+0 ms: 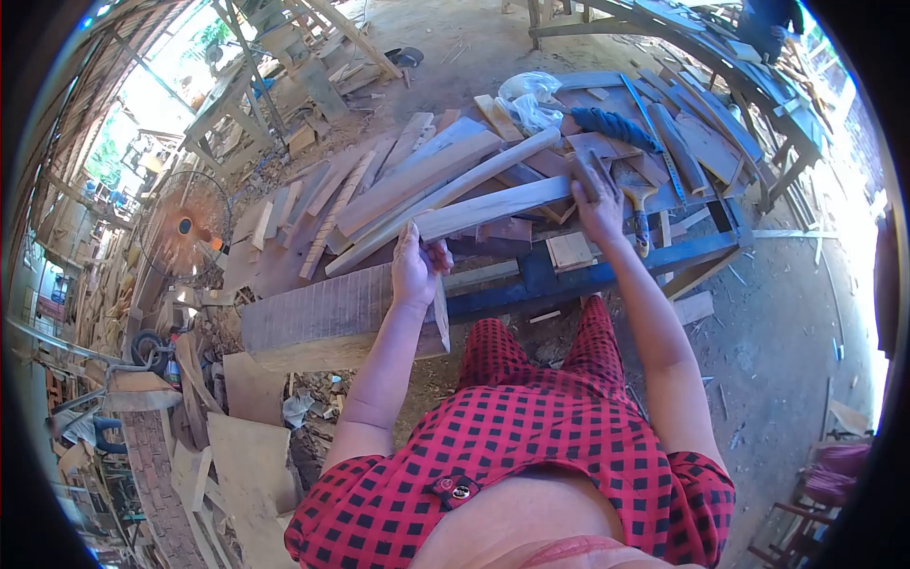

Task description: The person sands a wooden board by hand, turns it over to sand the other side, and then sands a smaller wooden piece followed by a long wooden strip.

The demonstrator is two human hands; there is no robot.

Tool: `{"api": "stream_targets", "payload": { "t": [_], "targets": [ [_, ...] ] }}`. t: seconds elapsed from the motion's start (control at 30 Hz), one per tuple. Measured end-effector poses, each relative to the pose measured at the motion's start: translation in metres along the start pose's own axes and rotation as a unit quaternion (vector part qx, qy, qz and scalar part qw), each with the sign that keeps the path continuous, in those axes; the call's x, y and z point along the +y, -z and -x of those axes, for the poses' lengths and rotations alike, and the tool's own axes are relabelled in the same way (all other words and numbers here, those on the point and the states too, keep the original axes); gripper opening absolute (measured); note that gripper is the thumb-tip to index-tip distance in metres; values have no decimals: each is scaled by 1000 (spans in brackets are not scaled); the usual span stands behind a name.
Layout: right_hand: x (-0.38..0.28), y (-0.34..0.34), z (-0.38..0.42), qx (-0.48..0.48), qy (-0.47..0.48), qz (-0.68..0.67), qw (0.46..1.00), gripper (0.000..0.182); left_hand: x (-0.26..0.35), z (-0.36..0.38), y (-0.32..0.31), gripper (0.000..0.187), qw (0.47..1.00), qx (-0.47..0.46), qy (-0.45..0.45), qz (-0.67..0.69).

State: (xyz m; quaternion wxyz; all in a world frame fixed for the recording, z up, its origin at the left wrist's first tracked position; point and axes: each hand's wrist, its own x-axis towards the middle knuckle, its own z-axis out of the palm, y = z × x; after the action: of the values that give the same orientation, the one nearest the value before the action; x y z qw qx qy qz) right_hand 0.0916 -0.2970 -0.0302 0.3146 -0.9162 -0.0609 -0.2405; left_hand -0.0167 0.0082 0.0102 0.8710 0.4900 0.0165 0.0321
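My left hand (417, 267) is closed around the near-left end of a pale wooden strip (498, 209), thumb up against its edge. The strip slants up to the right over a pile of boards. At its far end my right hand (604, 211) is closed on a dark, flat block (590, 174) pressed close to the strip's tip. A paintbrush (639, 204) with a wooden handle lies just right of that hand. Below it, a small light wood block (569, 252) rests on the dark bench frame (607, 277).
Loose boards (422, 180) cover the work surface, with a clear plastic bag (531, 100), a dark blue cloth (614, 126) and a blue ruler (654, 128) among them. A thick wooden beam (322, 308) lies at left, near a round fan (185, 226). Another bench (664, 33) stands behind.
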Motion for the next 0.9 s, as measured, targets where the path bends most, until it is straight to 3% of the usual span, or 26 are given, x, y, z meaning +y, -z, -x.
{"api": "stream_targets", "payload": {
  "t": [0.17,0.23,0.37,0.43,0.5,0.57,0.63,0.7,0.8,0.9],
  "targets": [
    [-12,-18,5,-1,-93,55,994,50,-2,-1,0,42,1000,-2,-7,-2],
    [-69,-15,22,-15,31,29,999,52,-1,-1,0,42,1000,3,-4,-4],
    [-161,-9,60,-97,168,-80,978,56,-9,-5,13,40,1000,-13,-10,-6],
    [-181,-15,73,-90,206,-112,968,55,-10,-10,11,39,1000,-12,-12,-17],
    [-181,-16,73,-84,246,-143,955,55,-13,-17,-2,38,980,147,-13,135],
    [-166,-11,68,-112,278,-107,948,55,-8,-12,-4,38,978,170,2,123],
    [-145,-3,59,-102,213,-88,968,57,-5,-4,6,38,999,15,-10,-34],
    [-104,-3,44,-99,134,-83,983,54,-4,-2,1,37,999,17,-16,-33],
    [-32,-9,15,2,67,-29,997,50,-4,0,0,36,1000,13,-14,-13],
    [4,-9,-1,8,2,30,1000,51,-4,-2,-1,37,999,15,-17,-24]
  ]
}}
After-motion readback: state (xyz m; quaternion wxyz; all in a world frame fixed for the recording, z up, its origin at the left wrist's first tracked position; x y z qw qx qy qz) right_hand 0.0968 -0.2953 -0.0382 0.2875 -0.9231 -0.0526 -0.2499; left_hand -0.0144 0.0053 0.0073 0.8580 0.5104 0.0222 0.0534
